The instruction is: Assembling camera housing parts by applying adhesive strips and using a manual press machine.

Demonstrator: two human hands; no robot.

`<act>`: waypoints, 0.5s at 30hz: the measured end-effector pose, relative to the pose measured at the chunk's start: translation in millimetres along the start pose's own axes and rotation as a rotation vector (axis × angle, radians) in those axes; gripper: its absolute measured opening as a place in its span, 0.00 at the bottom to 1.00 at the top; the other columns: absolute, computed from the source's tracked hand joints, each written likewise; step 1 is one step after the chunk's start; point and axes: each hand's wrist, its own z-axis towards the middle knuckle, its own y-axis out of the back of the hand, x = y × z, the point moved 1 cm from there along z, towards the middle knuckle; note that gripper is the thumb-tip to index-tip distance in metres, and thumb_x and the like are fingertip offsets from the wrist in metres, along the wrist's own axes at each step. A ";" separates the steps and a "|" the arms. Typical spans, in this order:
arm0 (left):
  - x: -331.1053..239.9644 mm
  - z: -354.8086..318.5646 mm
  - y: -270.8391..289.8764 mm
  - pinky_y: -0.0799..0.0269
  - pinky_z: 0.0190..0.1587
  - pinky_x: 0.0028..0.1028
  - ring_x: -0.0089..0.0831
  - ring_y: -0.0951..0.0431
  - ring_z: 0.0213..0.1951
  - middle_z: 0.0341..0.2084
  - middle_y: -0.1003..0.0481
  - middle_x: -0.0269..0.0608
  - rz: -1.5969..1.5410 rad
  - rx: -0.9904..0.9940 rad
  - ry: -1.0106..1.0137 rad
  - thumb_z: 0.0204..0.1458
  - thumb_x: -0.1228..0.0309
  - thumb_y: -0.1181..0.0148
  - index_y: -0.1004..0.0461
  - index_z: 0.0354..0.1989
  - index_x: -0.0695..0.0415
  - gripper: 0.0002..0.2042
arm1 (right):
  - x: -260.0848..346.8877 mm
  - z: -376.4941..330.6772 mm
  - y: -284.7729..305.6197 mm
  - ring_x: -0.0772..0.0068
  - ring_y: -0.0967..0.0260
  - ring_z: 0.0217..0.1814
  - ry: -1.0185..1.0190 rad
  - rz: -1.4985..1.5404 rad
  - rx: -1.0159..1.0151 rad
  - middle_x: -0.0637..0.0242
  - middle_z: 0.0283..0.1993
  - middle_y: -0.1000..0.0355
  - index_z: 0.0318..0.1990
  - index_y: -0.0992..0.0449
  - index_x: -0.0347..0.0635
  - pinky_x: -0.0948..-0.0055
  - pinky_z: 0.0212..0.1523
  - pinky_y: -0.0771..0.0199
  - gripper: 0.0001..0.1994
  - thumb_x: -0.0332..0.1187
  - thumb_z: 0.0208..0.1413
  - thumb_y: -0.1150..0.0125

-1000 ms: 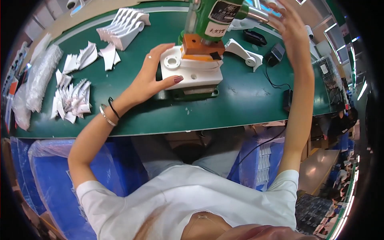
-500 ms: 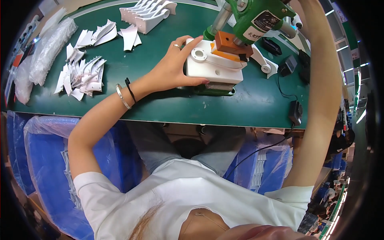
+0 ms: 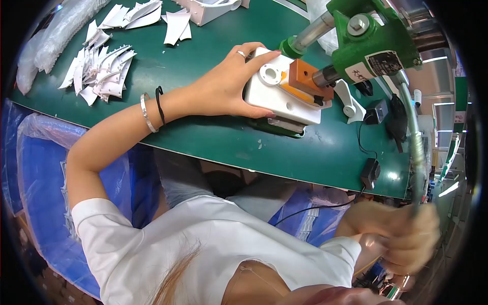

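Observation:
My left hand (image 3: 218,87) grips the left side of a thick white block (image 3: 258,104), thumb on its near edge and index finger along its far edge. A white ring-ended part (image 3: 263,80) lies on that block. An orange-brown block (image 3: 301,71) stands on top, with the ram (image 3: 325,76) of a green hand press (image 3: 351,40) down against it. At lower right my right hand (image 3: 409,239), smeared by motion, is closed around the press's long metal lever (image 3: 417,152). The lever now slants down toward me.
Piles of curved white plastic pieces (image 3: 104,76) lie left on the green table (image 3: 203,142), beside bubble wrap (image 3: 61,40). Right of the press are another white piece (image 3: 351,104), a black adapter (image 3: 370,173) and its cable. Blue lined bins (image 3: 40,168) stand below the table edge.
My right hand has swung from high at upper right down to lower right, bringing the lever down. The left hand stays on the white block. The whole view has shifted and tilted.

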 end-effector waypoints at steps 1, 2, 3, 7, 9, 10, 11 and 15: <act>0.9 0.9 -0.7 0.39 0.64 0.45 0.61 0.42 0.63 0.63 0.43 0.66 0.003 0.010 0.003 0.41 0.48 0.25 0.43 0.71 0.54 0.49 | -24.8 -0.1 -29.6 0.82 0.32 0.15 -0.200 -0.244 0.407 0.73 0.16 0.28 0.12 0.33 0.51 0.81 0.17 0.44 0.17 0.32 0.53 0.46; 3.2 -7.5 2.3 0.39 0.64 0.46 0.61 0.42 0.63 0.63 0.43 0.66 0.031 -0.011 0.020 0.41 0.49 0.25 0.43 0.71 0.53 0.49 | -0.1 -18.3 -51.1 0.76 0.27 0.25 -0.637 -0.615 0.636 0.75 0.24 0.25 0.16 0.31 0.49 0.77 0.28 0.40 0.13 0.35 0.51 0.43; 1.9 -7.3 -0.5 0.39 0.64 0.46 0.61 0.42 0.63 0.62 0.43 0.66 0.049 -0.031 0.011 0.41 0.49 0.25 0.43 0.71 0.52 0.49 | -9.0 -73.9 -48.4 0.76 0.27 0.31 -0.230 -0.629 0.416 0.76 0.30 0.25 0.20 0.26 0.49 0.72 0.37 0.39 0.11 0.41 0.50 0.41; 5.9 1.0 -3.0 0.40 0.64 0.48 0.61 0.43 0.64 0.62 0.41 0.66 0.051 0.021 0.030 0.41 0.50 0.25 0.41 0.71 0.46 0.47 | -7.7 -93.5 -71.3 0.75 0.34 0.25 -0.188 -0.875 0.007 0.75 0.26 0.31 0.19 0.26 0.51 0.68 0.38 0.39 0.14 0.42 0.53 0.45; 4.4 -3.6 -0.1 0.40 0.65 0.48 0.61 0.43 0.64 0.62 0.40 0.64 0.071 0.005 -0.008 0.41 0.50 0.25 0.41 0.70 0.46 0.46 | -14.4 -91.0 -73.5 0.74 0.36 0.25 -0.093 -0.868 -0.035 0.74 0.26 0.34 0.20 0.27 0.50 0.69 0.38 0.39 0.14 0.42 0.56 0.46; 3.9 -2.2 -1.3 0.41 0.65 0.48 0.61 0.43 0.64 0.61 0.39 0.63 0.074 -0.015 -0.030 0.42 0.50 0.26 0.40 0.70 0.46 0.45 | -17.3 -91.4 -75.3 0.73 0.37 0.25 -0.050 -0.919 -0.077 0.71 0.28 0.36 0.23 0.28 0.49 0.68 0.36 0.37 0.14 0.42 0.59 0.46; 3.2 -0.1 -1.6 0.41 0.65 0.48 0.61 0.43 0.64 0.61 0.39 0.63 0.067 -0.005 -0.037 0.42 0.50 0.26 0.40 0.70 0.46 0.45 | -17.3 -89.2 -74.2 0.72 0.37 0.26 -0.044 -0.927 -0.086 0.69 0.29 0.36 0.23 0.29 0.49 0.67 0.35 0.37 0.14 0.43 0.59 0.47; 0.8 2.1 0.1 0.42 0.65 0.49 0.60 0.44 0.65 0.61 0.37 0.59 0.073 -0.010 -0.042 0.43 0.51 0.27 0.39 0.68 0.46 0.42 | 2.9 -38.0 -57.4 0.69 0.36 0.28 -0.228 -1.018 -0.044 0.67 0.32 0.37 0.37 0.30 0.48 0.63 0.31 0.32 0.11 0.44 0.62 0.50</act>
